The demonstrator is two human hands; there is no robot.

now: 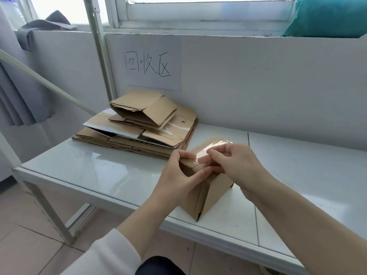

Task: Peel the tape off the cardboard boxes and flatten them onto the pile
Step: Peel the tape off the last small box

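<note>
1. Several flattened boxes already lie in a pile (pixel 137 132) at the table's (pixel 83 171) back left, against the partition.
2. One small cardboard box (pixel 206 195) stands unflattened near the table's front edge.
3. Left hand (pixel 178 175) grips the box's top edge, steadying it.
4. Right hand (pixel 236 163) pinches clear tape (pixel 210 150), which looks partly lifted.
5. Left to do, by my reckoning: finish peeling, flatten the box, add it to the pile.

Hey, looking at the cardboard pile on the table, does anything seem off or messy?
Yes. The small brown cardboard box on top of the pile is not fully flattened: it lies half open, with a torn, ragged front edge. Under it, the flattened brown and white cardboard sheets are fanned out rather than squared up.
</note>
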